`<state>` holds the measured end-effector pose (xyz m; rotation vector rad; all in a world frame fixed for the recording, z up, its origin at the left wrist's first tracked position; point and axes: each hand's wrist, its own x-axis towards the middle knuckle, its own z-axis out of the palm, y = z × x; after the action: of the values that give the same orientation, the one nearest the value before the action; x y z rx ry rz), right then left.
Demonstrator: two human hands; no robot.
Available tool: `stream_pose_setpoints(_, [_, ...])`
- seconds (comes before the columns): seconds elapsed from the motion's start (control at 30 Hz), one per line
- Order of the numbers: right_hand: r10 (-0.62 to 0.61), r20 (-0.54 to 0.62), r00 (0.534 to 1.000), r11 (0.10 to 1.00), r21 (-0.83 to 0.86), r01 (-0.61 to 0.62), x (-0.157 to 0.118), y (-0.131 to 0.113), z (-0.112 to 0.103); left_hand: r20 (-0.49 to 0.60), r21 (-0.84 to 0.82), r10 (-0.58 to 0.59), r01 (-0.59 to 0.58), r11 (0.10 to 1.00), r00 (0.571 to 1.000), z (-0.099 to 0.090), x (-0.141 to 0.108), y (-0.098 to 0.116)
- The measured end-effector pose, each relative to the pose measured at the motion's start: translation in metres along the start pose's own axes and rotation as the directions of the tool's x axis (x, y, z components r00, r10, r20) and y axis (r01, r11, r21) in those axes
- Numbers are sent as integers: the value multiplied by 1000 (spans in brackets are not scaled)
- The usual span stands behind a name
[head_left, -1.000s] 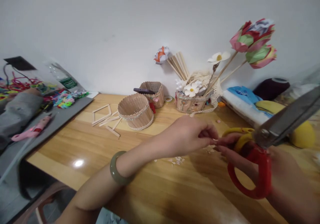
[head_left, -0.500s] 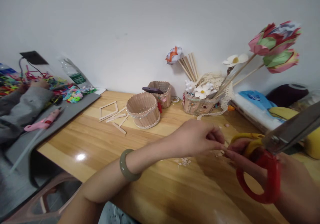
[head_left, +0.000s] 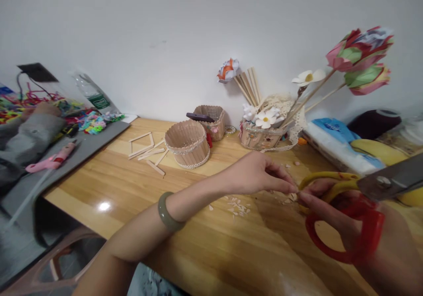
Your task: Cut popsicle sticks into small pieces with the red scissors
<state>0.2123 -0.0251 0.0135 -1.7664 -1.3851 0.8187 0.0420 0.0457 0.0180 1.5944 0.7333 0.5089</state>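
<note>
My left hand (head_left: 256,175), with a green bangle (head_left: 164,211) on its wrist, is closed in a pinch. Its thumb and fingertips meet those of my right hand (head_left: 330,205) just above the table. Whatever lies between the fingertips is too small to make out. A pair of scissors (head_left: 376,232) with one yellow and one red handle loop hangs on my right hand, its blades pointing away to the right. Small pale chips (head_left: 239,207) lie on the wood below my left wrist, and more chips (head_left: 291,197) lie under the fingertips.
Behind stand a round wooden-stick basket (head_left: 190,153), a smaller stick box (head_left: 216,131) with a phone (head_left: 200,117), and a decorated flower holder (head_left: 261,138). Loose sticks (head_left: 155,167) lie left. A tissue pack (head_left: 343,144) is right. Another person's sleeve (head_left: 46,133) and a pink glue gun (head_left: 53,160) are far left.
The scissors have turned on my right hand, with the blades now lower and further right. My hands stay fingertip to fingertip. The view has shifted slightly.
</note>
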Motion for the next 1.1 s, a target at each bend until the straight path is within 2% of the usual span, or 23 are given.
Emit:
stream_pose_setpoints(0.13, [16, 59, 998, 1000, 1, -17, -2, -3, 0, -24, 43, 11, -10, 999, 1000, 0, -1, 2])
stream_pose_setpoints(0.33, [-23, -27, 999, 997, 67, 24, 1, 5, 4, -50, 63, -39, 42, 997, 998, 3, -2, 7])
stream_pose_setpoints(0.5, [-73, -18, 997, 995, 73, 74, 4, 11, 5, -86, 64, -44, 49, 997, 995, 5, -3, 9])
stream_pose_setpoints(0.63, [-53, -60, 997, 987, 151, 61, -1, 6, 7, -91, 18, -80, 82, 996, 993, 7, -3, 9])
stream_pose_setpoints(0.8, [-40, -32, 999, 962, 270, 47, -7, 0, 8, -56, -54, -121, 118, 992, 991, 6, -3, 10])
stream_pose_setpoints(1.1, [-25, -64, 998, 952, 304, 43, -5, 6, 10, -74, -37, -138, 135, 990, 988, 6, -4, 11])
